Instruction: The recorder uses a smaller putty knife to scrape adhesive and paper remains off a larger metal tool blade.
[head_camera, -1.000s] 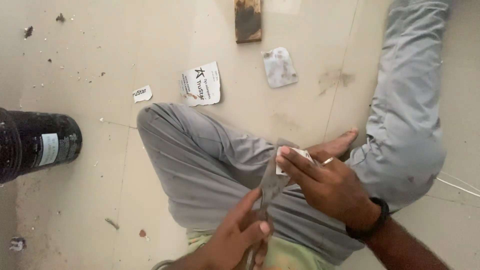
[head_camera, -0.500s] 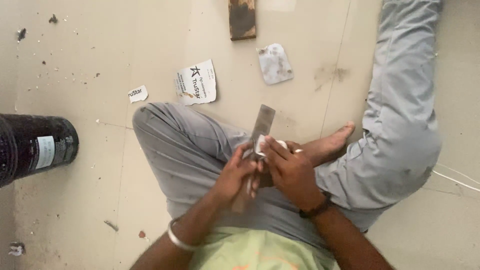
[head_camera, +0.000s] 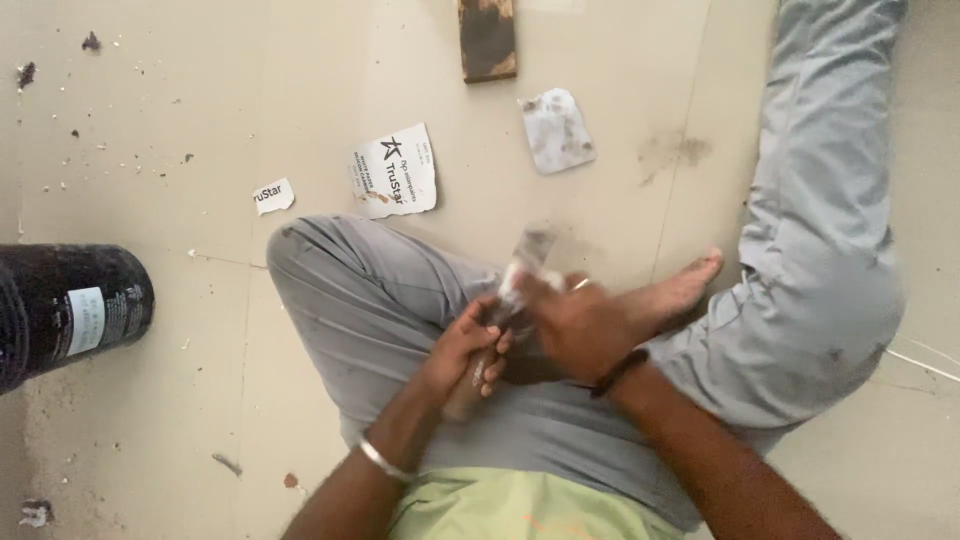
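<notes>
I sit cross-legged on a tiled floor in grey trousers. My left hand (head_camera: 462, 345) grips the handle end of a flat metal scraper blade (head_camera: 528, 247) held over my lap. My right hand (head_camera: 575, 322) closes around the blade's middle with a small white piece (head_camera: 508, 290) pressed against it. The blade tip points away from me and is blurred. A bangle is on my left wrist and a dark band on my right.
A black drum (head_camera: 65, 312) with a white label lies at the left. On the floor ahead are a torn white packet (head_camera: 396, 172), a small paper scrap (head_camera: 273, 196), a grey metal plate (head_camera: 557, 130) and a dark wooden block (head_camera: 487, 38). A thin cable (head_camera: 925, 362) runs at right.
Both hands have come together on the scraper and shifted slightly; the right hand has slid along the blade, which now looks blurred.
</notes>
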